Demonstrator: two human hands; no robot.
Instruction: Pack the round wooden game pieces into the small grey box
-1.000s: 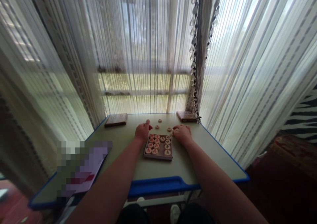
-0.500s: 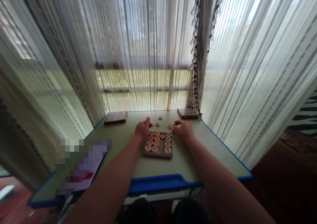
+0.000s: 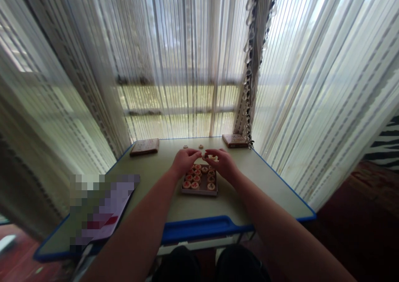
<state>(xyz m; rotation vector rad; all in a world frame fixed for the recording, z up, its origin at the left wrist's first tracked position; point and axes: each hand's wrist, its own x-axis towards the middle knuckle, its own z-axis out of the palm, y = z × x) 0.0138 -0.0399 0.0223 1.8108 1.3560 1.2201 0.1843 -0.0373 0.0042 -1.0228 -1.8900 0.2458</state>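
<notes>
My left hand (image 3: 187, 161) and my right hand (image 3: 222, 162) meet just above the far edge of a shallow open box (image 3: 199, 192). A small round Chinese chess piece (image 3: 205, 155) shows between their fingertips. Thumb and forefinger of the right hand close around it. The left fingers are pressed together, with their tips at the piece's left side. Inside the box, red-marked pieces (image 3: 195, 185) fill the left columns. Black-marked pieces (image 3: 211, 186) stand in a column on the right, and another black-marked piece (image 3: 204, 170) is at the top middle. The hands partly hide the far row.
Two loose pieces, one left (image 3: 185, 146) and one right (image 3: 201, 146), lie beyond my hands. Flat wooden boxes stand at the back left (image 3: 144, 146) and back right (image 3: 235, 140). A purple folder-like item (image 3: 107, 219), partly blurred, lies on the left of the blue-edged table (image 3: 149, 209). Curtains hang behind.
My right hand has moved left from the loose pieces, with a chess piece now at its fingertips. My left hand has shifted right to meet it, uncovering a loose piece behind.
</notes>
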